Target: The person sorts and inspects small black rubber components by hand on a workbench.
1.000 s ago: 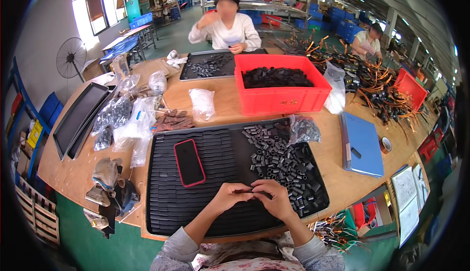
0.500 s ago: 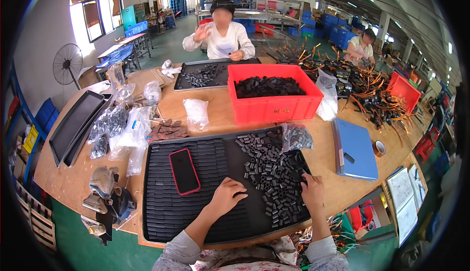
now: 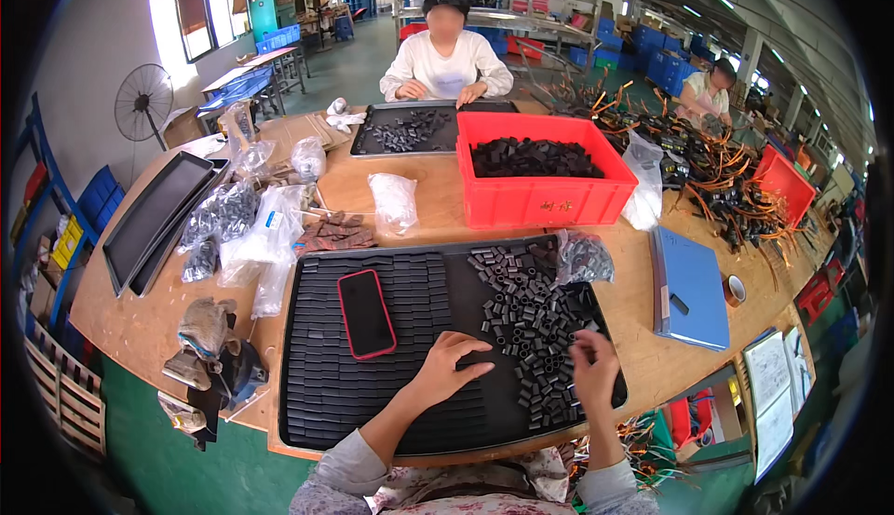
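Observation:
A black tray point(image 3: 484, 420) lies in front of me. Its left part is covered with rows of flat black pieces point(image 3: 321, 403), and a phone with a red case point(image 3: 367, 314) rests on them. Short black tubes point(image 3: 521, 310) are heaped loosely on the right part. My left hand point(image 3: 451, 368) hovers at the right end of the rows, thumb and forefinger apart, nothing visible between them. Over the right edge of the tube heap is my right hand point(image 3: 596, 371), its fingers curled together; whatever they pinch is too small to make out.
A red bin point(image 3: 549, 200) full of black parts stands beyond the tray. A clear bag point(image 3: 584, 259) lies on the tray's far right corner. Right of it is a blue folder point(image 3: 689, 291). Plastic bags point(image 3: 270, 240) lie left. Across the table a person works at another tray point(image 3: 400, 150).
The view has shifted, so the table appears farther right. My left thumb and forefinger have spread apart, and my right fingers have curled in. The person opposite has lowered a raised hand to their tray.

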Demonstrator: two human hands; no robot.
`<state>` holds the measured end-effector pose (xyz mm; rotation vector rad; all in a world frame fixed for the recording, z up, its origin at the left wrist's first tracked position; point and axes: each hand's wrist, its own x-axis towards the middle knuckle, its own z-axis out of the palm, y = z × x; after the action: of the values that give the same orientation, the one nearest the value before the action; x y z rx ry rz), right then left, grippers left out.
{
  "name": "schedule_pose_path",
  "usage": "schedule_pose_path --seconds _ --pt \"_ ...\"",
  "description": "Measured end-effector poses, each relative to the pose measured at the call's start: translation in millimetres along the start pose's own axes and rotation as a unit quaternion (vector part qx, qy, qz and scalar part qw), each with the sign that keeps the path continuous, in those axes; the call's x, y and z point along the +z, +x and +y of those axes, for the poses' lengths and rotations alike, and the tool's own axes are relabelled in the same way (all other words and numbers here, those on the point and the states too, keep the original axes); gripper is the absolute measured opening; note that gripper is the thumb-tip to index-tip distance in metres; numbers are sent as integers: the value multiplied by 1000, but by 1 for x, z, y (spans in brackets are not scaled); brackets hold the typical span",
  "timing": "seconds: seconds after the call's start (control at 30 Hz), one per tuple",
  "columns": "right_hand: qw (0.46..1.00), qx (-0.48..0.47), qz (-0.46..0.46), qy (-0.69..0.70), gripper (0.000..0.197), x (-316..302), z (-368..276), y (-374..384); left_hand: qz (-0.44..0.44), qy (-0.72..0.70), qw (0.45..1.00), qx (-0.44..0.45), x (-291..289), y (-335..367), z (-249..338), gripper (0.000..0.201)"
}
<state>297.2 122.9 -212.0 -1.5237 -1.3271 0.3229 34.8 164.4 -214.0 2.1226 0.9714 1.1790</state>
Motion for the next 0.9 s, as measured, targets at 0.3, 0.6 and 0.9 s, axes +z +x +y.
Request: schedule_pose_path --seconds 0.3,0.6,0.9 --pt "953 -203 -97 -205 24 46 -41 -33 -101 -317 922 -198 3 -10 -5 10" --pt "949 -190 -163 -191 21 43 -43 -37 -30 -377 907 -185 16 -12 -3 19" --pt "898 171 -248 320 9 49 -44 -33 -157 -222 943 -193 6 -15 -7 24"
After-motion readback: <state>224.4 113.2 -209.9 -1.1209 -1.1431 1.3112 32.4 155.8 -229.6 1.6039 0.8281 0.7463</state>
